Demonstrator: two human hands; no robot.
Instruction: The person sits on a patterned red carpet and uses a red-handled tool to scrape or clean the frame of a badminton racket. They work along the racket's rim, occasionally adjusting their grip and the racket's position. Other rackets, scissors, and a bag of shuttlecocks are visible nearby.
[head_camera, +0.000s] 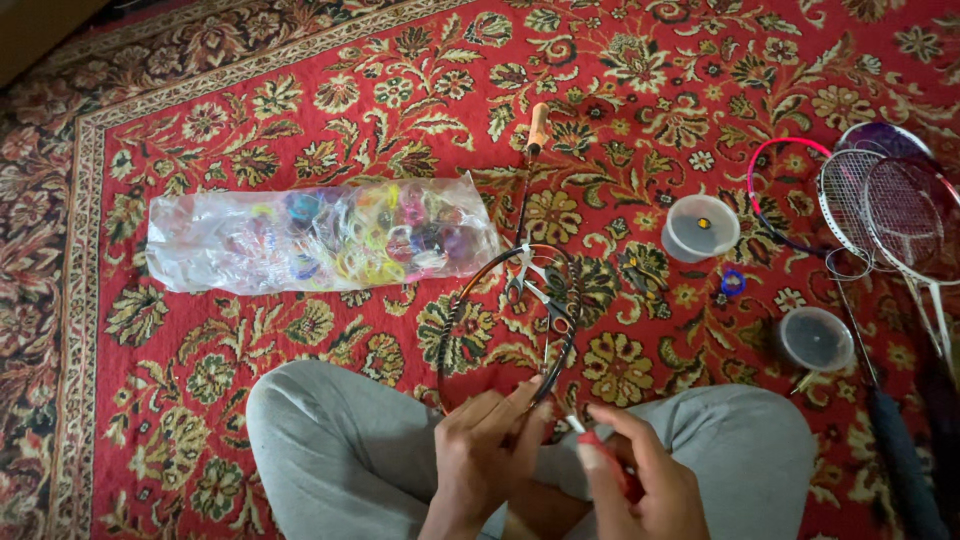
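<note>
My left hand (487, 440) grips the near rim of a dark unstrung racket frame (452, 325) that lies over my crossed legs, its wooden-ended handle (538, 126) pointing away across the carpet. My right hand (640, 470) holds a small red-handled tool (600, 450) with its pale tip close to the rim beside my left fingers. Small pliers or scissors (535, 290) lie inside the frame's hoop on the carpet.
A clear plastic bag (320, 240) of colourful string coils lies to the left on the red patterned carpet. Two round plastic containers (700, 227) (815, 338) and a blue ring (733, 282) sit to the right. Several strung rackets (880, 205) lie at the far right.
</note>
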